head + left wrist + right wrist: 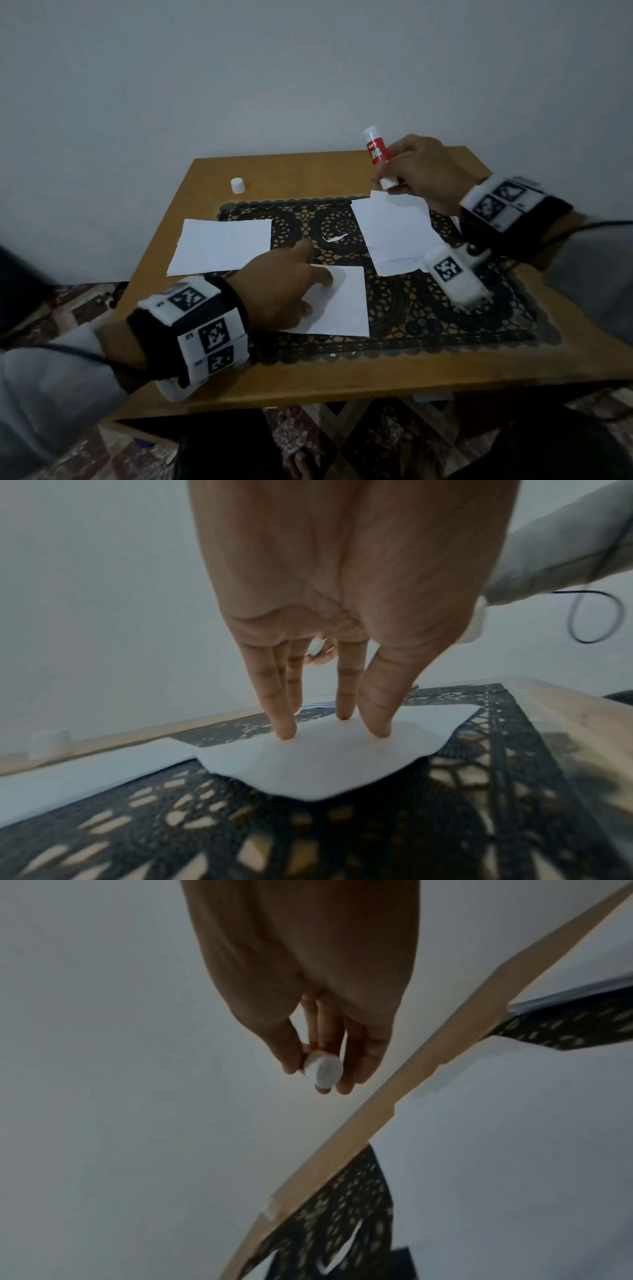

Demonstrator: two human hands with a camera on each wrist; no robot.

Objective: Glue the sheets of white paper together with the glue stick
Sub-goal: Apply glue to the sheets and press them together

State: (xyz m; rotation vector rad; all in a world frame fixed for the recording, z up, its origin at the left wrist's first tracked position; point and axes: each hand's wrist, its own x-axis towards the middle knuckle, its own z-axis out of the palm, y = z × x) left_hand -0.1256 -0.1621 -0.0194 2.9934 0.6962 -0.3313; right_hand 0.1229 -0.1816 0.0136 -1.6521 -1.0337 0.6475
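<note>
The head view covers the whole work surface: a wooden table (342, 377) with a black lace mat (411, 318) and three white sheets on it. The left hand (284, 291) rests on the near sheet (346, 305), fingers extended. The left wrist view confirms what the head view only suggests: the straight fingertips (286, 731) press down on that sheet (308, 769), nothing gripped, and the paper's near edge bows up off the mat (342, 845). A second sheet (222, 251) lies just beyond and to the outer side of the left hand, partly off the mat. The right hand (424, 171) is raised over the far edge of the table, gripping the glue stick (376, 150), which tilts with its white end uppermost. Only the head view shows the red label; the right wrist view shows merely the round white end of the stick (325, 1070) pinched between thumb and fingers of the hand (308, 988), against the wall. Directly below the right hand lies the third sheet (394, 236), a ragged-edged stack. The stick's white cap (237, 185) stands on the bare table well apart from both hands, visible in the head view alone. A small paper scrap (335, 237) lies on the mat between the hands.
</note>
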